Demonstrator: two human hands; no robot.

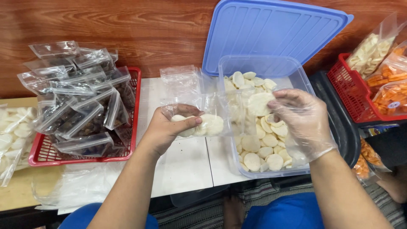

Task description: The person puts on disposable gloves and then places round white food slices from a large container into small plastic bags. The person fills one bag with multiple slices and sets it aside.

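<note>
My left hand (pixel 167 127) grips a small clear plastic bag (pixel 203 118) with a few round white crackers inside, held over the white table (pixel 182 165). My right hand (pixel 299 116), in a thin clear glove, pinches a round white cracker (pixel 259 104) right at the bag's open mouth. Below that hand stands a clear plastic tub (pixel 271 68) partly filled with the same white crackers (pixel 260 152). The tub's blue lid (pixel 271 32) leans upright against the wooden wall behind it.
A red basket (pixel 85 154) at the left is piled with sealed bags of dark snacks. Empty clear bags (pixel 180 80) lie behind my left hand. Bags of white crackers (pixel 10 135) sit at the far left. Another red basket (pixel 349 91) at the right holds bags of orange and pale snacks.
</note>
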